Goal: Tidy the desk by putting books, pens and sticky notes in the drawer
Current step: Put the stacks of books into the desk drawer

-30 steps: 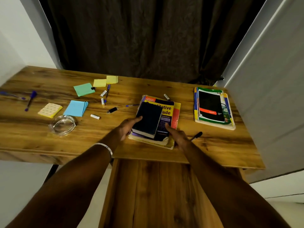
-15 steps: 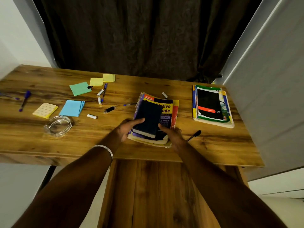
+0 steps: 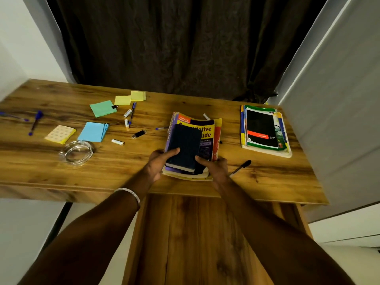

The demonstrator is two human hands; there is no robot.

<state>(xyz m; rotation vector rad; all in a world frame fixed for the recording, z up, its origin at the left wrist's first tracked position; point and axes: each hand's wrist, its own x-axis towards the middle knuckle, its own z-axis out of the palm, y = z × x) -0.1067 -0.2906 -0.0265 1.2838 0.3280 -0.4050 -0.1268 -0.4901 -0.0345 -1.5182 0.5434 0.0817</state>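
Observation:
A stack of books lies at the desk's front middle, a small dark book on top of a yellow and purple one. My left hand grips the stack's near left corner, thumb on the dark book. My right hand holds the near right corner the same way. The stack's far edge is tilted up off the desk. A second book pile rests to the right. Sticky note pads, green, yellow and blue, lie at the left with pens. A black pen lies beside my right hand.
An open wooden drawer juts out below the desk's front edge, between my forearms. A glass ashtray sits at the front left. Small batteries and caps are scattered mid-left. A dark curtain hangs behind; a grey wall stands close on the right.
Both hands have closed tighter on the near corners of the book stack, and its far edge has lifted off the desk.

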